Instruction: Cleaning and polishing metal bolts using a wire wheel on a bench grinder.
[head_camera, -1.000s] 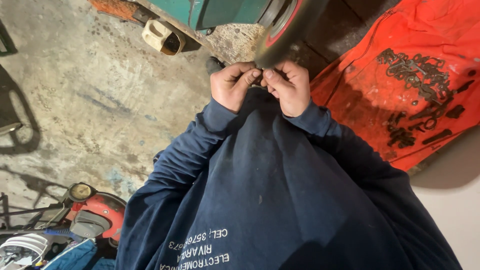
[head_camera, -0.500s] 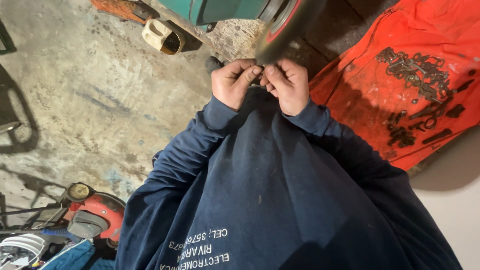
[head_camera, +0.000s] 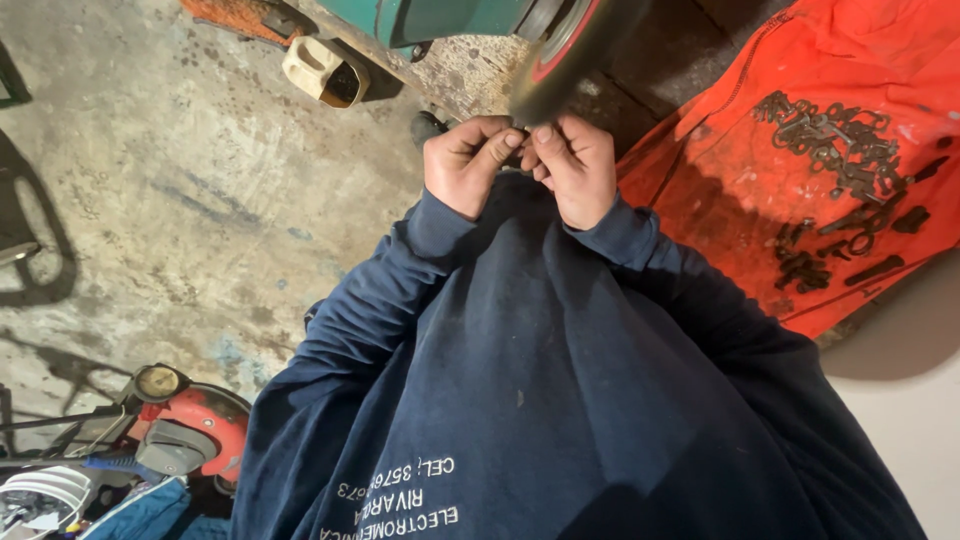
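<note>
Both my hands are raised together just under a spinning dark wheel (head_camera: 566, 50) with a red hub on a green machine (head_camera: 440, 18). My left hand (head_camera: 468, 165) and my right hand (head_camera: 570, 165) pinch a small dark part (head_camera: 521, 156) between their fingertips, close to the wheel's rim. The part is mostly hidden by my fingers. My dark blue sleeves and sweatshirt (head_camera: 560, 380) fill the lower middle of the view.
An orange cloth (head_camera: 800, 240) at right carries several small dark metal parts (head_camera: 830, 140). A cream plastic piece (head_camera: 325, 70) lies on the concrete floor (head_camera: 180, 200). A red engine machine (head_camera: 180, 440) sits at lower left.
My hands have stayed at the wheel's rim, shifting only slightly. The fingers have adjusted their pinch on the small part.
</note>
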